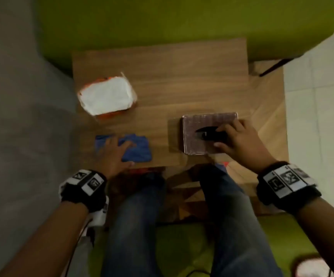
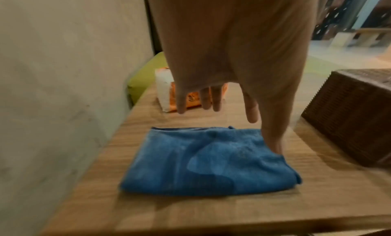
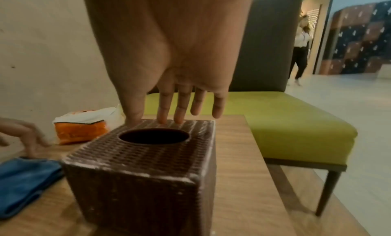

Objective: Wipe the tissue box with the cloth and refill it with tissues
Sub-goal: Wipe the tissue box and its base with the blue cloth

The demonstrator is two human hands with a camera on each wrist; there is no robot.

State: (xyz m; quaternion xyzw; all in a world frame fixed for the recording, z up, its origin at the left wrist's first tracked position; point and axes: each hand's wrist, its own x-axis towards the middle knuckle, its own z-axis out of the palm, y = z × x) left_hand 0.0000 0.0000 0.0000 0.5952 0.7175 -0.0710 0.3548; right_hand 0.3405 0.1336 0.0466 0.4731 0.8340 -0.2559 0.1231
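Brown woven tissue box with a round dark hole on top, standing upright on the right, near part of the wooden table. Right hand laid over its top, fingers straight and loose, thumb and two fingertips touching the woven lid at the far rim of the hole, the other two fingers just off the far edge. Nothing gripped. White dusty marks along the box edges.

Blue folded cloth lying flat near the left front edge of the table, apart from the box. Left hand spread above it, fingers straight and relaxed, thumb tip touching the right side of the cloth, the other fingers above its far part; touching or not, hard to tell. Cloth not grabbed.

Orange pack of white tissues, open on top, farther back on the left. Green cushioned seat past the far edge of the table. Legs in blue jeans below the near edge.
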